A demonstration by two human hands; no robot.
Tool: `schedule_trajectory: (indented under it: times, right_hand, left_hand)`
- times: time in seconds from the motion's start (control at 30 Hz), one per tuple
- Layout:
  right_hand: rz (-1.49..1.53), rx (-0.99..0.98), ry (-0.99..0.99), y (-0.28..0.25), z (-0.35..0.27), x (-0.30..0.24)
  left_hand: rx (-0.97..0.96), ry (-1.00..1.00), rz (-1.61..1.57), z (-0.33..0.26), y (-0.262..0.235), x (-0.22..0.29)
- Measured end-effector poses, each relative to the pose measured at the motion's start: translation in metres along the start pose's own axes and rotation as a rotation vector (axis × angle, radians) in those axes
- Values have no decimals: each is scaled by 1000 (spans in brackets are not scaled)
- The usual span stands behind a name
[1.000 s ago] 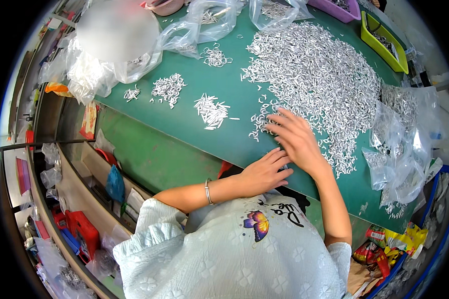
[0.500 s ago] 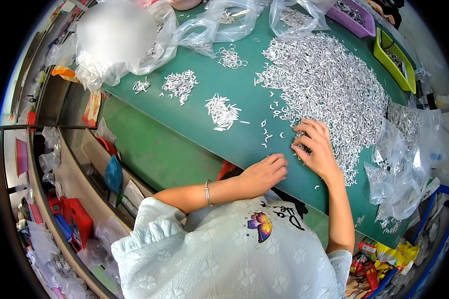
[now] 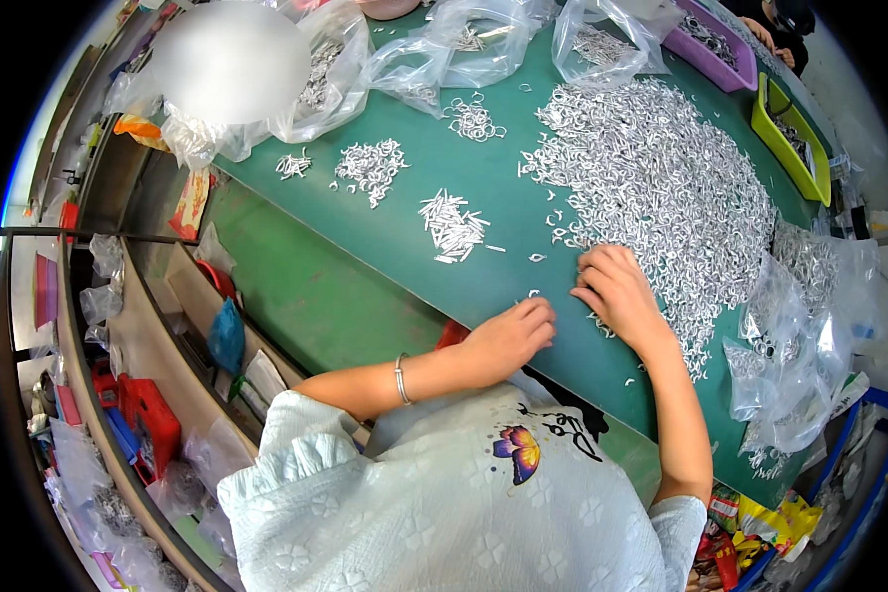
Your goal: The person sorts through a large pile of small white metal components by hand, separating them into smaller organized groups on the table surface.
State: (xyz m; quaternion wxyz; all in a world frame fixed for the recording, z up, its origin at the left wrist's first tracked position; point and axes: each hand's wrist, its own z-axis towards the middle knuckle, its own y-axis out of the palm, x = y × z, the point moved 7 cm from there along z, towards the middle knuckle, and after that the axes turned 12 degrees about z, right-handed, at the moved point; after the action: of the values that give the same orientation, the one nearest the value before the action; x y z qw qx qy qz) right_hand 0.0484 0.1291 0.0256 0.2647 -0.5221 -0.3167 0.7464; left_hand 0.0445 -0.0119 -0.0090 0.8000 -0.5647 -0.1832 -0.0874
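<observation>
A broad heap of small silvery curved metal pieces (image 3: 661, 168) covers the right part of the green table (image 3: 375, 237). At the heap's near left edge, my right hand (image 3: 617, 296) rests with its fingers bent and drawn together. Whatever lies under its fingertips is hidden. My left hand (image 3: 511, 340) is by the table's near edge, its fingers curled and closed; I cannot see what they hold. A loose curved piece (image 3: 537, 259) lies beyond the hands, and another (image 3: 533, 293) is just past my left hand's fingers.
Sorted piles sit to the left: straight pins (image 3: 452, 227), curved pieces (image 3: 370, 170), rings (image 3: 474, 120) and a small pile (image 3: 293, 165). Clear plastic bags (image 3: 488, 44) line the back. A purple bin (image 3: 710, 44) and a yellow-green bin (image 3: 791, 143) stand far right; bagged parts (image 3: 794, 335) lie nearer.
My right hand's fingers have drawn together, and it has moved slightly left along the heap's edge. Fewer loose pieces lie beyond my hands. The whole view has shifted a little.
</observation>
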Motion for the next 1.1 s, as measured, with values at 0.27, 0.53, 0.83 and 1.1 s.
schedule_trajectory:
  times: [0.27, 0.53, 0.83, 1.1]
  right_hand:
    - [86, 100, -14, -2, 17, -26]
    - [138, -41, -7, 28, 30, -10]
    - [-141, 73, 173, 4, 20, -15]
    - [-385, -91, 121, 45, -1, -22]
  left_hand:
    - [62, -3, -6, -5, -19, -27]
    - [179, -91, -85, -18, -39, -45]
    - [259, -236, 179, -12, -54, -79]
    - [165, -236, 389, 11, -56, -96]
